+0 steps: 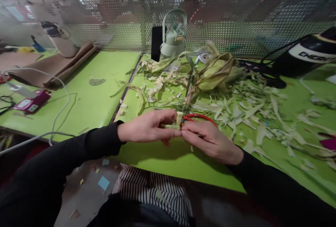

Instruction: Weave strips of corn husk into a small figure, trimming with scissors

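My left hand (152, 126) is closed around a short pale green piece of corn husk (172, 126), pinched between thumb and fingers above the table's front edge. A cream strip stands up from its end. My right hand (210, 137) meets it fingertip to fingertip, closed on a tool with curved red handles (199, 115). The tool's head is mostly hidden, so its exact kind is unclear. Something small and red (165, 142) shows blurred under my left hand. Just beyond lie a large bundle of dried corn husks (216, 73) and scattered husk scraps (236, 110).
A pale green bottle (172, 47) stands at the back beside a dark phone (156, 41), before a perforated metal screen (118, 13). A black bottle (304, 57) lies right. On the left are a white cable (64, 85), a magenta device (33, 103), brown paper (49, 68) and a tumbler (61, 41).
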A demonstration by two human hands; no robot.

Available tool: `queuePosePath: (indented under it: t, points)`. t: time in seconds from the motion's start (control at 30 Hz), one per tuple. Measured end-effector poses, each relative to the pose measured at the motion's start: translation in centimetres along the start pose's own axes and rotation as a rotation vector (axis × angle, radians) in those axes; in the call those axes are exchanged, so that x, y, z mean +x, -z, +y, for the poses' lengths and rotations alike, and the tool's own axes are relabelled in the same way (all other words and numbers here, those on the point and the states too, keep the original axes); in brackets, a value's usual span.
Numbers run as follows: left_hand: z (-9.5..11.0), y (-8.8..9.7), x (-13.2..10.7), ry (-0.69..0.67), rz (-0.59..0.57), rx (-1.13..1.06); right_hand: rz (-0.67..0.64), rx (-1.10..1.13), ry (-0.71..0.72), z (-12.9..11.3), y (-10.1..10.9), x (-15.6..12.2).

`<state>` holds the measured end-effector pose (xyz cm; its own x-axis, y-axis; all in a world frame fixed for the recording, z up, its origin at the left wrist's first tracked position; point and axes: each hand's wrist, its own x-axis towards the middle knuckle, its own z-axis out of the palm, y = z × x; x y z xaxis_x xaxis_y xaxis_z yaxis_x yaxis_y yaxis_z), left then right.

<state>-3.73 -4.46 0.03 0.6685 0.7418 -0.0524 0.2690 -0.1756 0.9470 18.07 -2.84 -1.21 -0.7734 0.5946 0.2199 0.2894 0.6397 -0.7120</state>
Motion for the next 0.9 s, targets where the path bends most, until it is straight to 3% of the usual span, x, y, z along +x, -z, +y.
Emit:
queuePosePath:
  t: [0.1,0.27,0.5,0.6,0.73,0.8,0.9]
  points:
    - [-0.6,-0.5,0.2,-0.055,-0.008,0.186,-0.062,0.201,-0.085,0.7,-0.5,-0.5]
    - [-1.7,-1.4,0.6,-0.073,-0.020,0.143,-0.112,0.445,-0.305,0.7,-1.6,-1.3]
    - [-1.4,-1.3,0.5,-0.039,-0.031,0.162,-0.061,0.653,-0.436,-0.2,-2.3,-1.8]
    - [-1.8,-0.8,1.0,0.059,-0.064,-0.031,-0.005,0.605,-0.475,0.2,-2.3,-1.7]
    - [-2.6,-0.3,1.9,0.238,-0.116,-0.600,0.124,0.572,-0.527,0.8,-1.8,-1.1]
    - [-2.9,-0.3,2.2,0.267,-0.050,-0.768,0.168,0.522,-0.537,1.0,-1.6,-0.8]
    - [-3.2,-0.6,2.3,0.254,0.133,-0.821,0.189,0.418,-0.529,1.1,-1.6,-0.5]
